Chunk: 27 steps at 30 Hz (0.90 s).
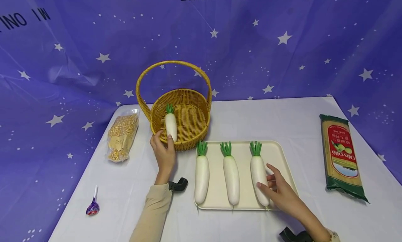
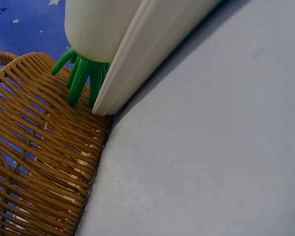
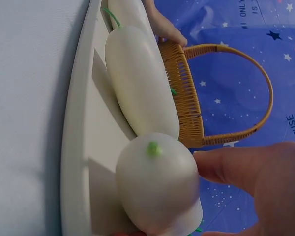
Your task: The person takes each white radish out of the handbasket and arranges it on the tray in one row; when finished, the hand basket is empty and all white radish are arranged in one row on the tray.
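my right fingers (image 1: 276,171) pinch the smooth white green-topped radish (image 1: 258,167), rightmost on the cream rectangular tray (image 1: 245,165); mid-body hold probably steadiest. left fingers (image 1: 171,144) at round golden-brown wicker basket (image 1: 193,121) rim, can't tell if gripping.

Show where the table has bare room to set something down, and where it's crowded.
Bare table lies behind the tray, between the basket and the red-labelled packet, and between the lollipop and left sleeve. It's crowded where basket and tray come close, near the left hand, and on the tray, where three radishes and the right hand leave narrow strips.
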Each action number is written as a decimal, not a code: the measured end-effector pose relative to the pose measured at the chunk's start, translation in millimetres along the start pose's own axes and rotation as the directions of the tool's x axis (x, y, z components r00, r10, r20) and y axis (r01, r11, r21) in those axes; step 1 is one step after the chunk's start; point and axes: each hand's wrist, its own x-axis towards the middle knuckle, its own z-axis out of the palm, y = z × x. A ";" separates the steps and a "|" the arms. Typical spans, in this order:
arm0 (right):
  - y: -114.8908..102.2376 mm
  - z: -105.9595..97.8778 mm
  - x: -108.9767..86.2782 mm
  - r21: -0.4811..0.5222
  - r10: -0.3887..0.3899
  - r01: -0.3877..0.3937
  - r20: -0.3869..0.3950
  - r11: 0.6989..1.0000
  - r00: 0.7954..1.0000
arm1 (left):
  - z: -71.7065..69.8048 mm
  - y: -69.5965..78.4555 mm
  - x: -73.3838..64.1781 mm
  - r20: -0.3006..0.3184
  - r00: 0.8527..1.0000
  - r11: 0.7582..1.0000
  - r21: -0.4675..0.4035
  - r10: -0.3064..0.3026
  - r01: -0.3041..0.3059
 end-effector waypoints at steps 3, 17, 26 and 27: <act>0.0 0.3 0.3 0.010 -0.007 0.007 -0.004 1.000 1.000 | 0.2 -0.1 -0.4 0.000 1.000 1.000 0.002 -0.002 0.002; -9.9 -4.8 9.1 -0.047 -0.140 0.134 -0.203 0.990 0.969 | -0.7 1.2 -0.9 0.002 1.000 1.000 0.002 -0.008 0.008; -40.5 1.9 25.9 0.274 -0.234 0.317 -0.295 0.908 0.926 | -0.2 1.2 -1.0 0.005 1.000 1.000 -0.002 -0.009 0.009; -45.9 3.1 27.8 0.340 -0.236 0.326 -0.280 0.882 0.930 | 0.2 1.0 -0.9 0.004 1.000 1.000 -0.002 -0.008 0.008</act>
